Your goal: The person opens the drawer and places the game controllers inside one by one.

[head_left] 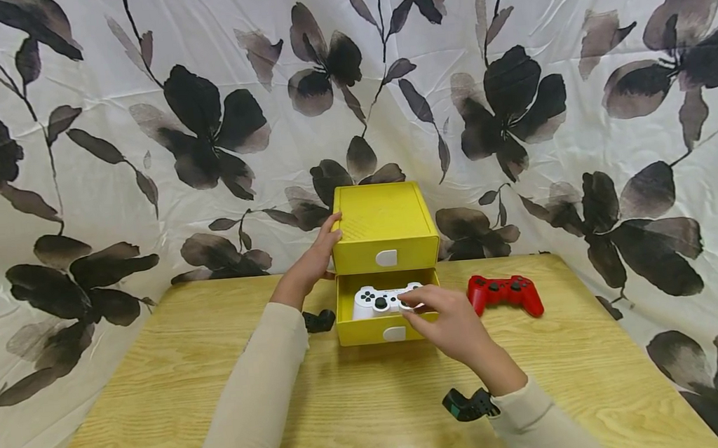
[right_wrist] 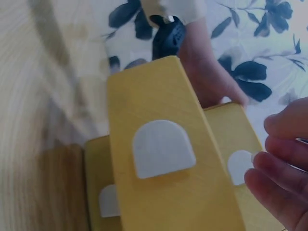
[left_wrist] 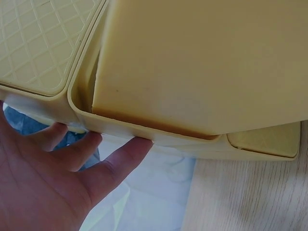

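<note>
And there the left hand point(head_left: 316, 257) braced flat-fingered against the yellow drawer unit's point(head_left: 383, 215) left side, while the right hand point(head_left: 452, 323), pinching or merely touching, I couldn't tell, worked at the white controller point(head_left: 390, 297) inside the open drawer point(head_left: 364, 332), seemingly mid-handling, the next move calling for clearance over the rim.

I log by camera: yellow drawer unit point(head_left: 383, 208), plastic by its look, fronts smooth and matt, side panels raised in crosshatch in the left wrist view; tabs point(head_left: 387, 257), smooth white plastic; white controller point(head_left: 389, 295), smooth plastic; red controller point(head_left: 505, 295), plastic with a slight gloss; table point(head_left: 157, 387), wood-grained, glossy enough to throw glare; backdrop point(head_left: 353, 147), creased printed cloth; sleeves point(head_left: 249, 401), soft matt cloth.
</note>
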A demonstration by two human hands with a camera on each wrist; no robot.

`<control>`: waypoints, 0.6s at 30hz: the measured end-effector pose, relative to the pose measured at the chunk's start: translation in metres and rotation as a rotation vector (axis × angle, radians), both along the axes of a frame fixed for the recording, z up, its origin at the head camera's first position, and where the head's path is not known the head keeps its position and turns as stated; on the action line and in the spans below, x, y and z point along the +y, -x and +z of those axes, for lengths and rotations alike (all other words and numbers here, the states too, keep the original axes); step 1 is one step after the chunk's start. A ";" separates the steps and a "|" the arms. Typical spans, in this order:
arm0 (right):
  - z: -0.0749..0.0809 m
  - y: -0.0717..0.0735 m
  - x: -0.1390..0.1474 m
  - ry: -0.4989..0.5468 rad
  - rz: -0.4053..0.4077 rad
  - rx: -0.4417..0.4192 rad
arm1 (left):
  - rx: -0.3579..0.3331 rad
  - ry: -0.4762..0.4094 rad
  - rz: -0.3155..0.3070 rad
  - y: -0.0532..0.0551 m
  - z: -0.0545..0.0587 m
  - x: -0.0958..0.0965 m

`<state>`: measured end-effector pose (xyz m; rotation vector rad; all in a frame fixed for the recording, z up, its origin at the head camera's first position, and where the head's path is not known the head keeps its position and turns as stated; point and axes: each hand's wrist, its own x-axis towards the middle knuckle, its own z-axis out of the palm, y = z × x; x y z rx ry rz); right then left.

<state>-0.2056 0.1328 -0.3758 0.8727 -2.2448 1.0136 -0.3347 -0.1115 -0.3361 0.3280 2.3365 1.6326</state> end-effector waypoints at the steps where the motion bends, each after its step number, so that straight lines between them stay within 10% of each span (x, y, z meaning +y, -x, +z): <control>1: -0.002 0.000 0.000 0.012 -0.001 -0.001 | 0.002 0.003 -0.004 -0.003 0.002 0.001; 18: -0.030 -0.008 0.000 0.097 -0.103 0.039 | 0.060 -0.004 0.033 0.019 -0.022 -0.002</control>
